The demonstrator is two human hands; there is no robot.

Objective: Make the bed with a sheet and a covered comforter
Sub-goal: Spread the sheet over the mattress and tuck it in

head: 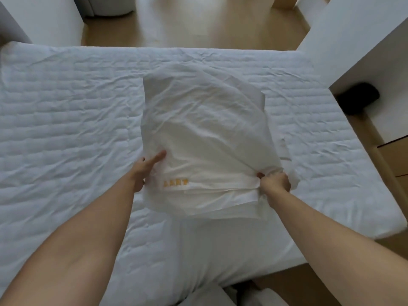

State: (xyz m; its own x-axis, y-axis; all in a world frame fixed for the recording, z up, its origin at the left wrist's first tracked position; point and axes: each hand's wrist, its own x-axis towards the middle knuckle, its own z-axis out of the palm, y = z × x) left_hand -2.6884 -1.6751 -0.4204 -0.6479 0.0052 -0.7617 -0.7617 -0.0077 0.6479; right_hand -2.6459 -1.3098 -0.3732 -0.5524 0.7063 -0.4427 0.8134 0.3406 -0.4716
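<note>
One folded white sheet (205, 133), creased, sits over the middle of the one bed (66, 111). A single line of orange lettering (175, 183) runs along its near part. The sheet's near edge hangs clear of the mattress and casts a shadow there. Whether its far end rests on the bed cannot be told.

Two bare hands hold it, one at each near corner, with the bulk of the sheet beyond and between them. The left hand (146, 171) takes the left edge: one digit lies straight on top and the rest are hidden under the cloth. The right hand (274, 183) has a tight grip, its fingers curled round a bunched fold at the right corner.

The bed wears a quilted white pad, wrinkled, with nothing else on it. Beyond it is wooden floor (198, 25). To the right stands one white desk (353, 45) with one black object (357, 100) under its edge. White furniture (48, 18) stands at the far left.
</note>
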